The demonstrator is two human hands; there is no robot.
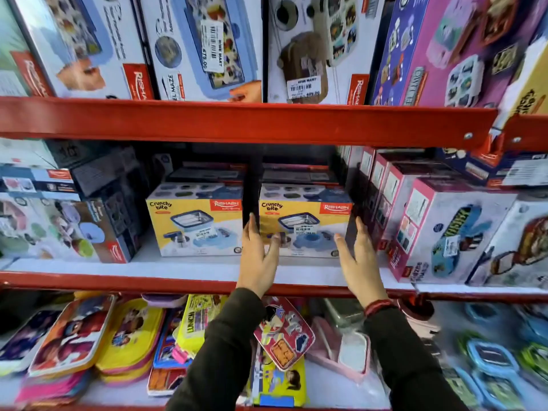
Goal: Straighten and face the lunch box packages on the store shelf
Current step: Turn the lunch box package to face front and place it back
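Both hands bracket the right yellow box (pixel 305 221) on the middle shelf (pixel 118 281): the left hand (pixel 256 256) lies open against its left edge, fingers reaching into the gap beside the left yellow box (pixel 195 221), and the right hand (pixel 360 256) is open at its right edge, neither gripping, probably to square the box with its twin. The white shelf deck has a red lip; packed shelves of boxed lunch boxes above and pouches below surround it

Single head view, close, faces the red shelf (pixel 237 123) squarely; edges seem blurred.
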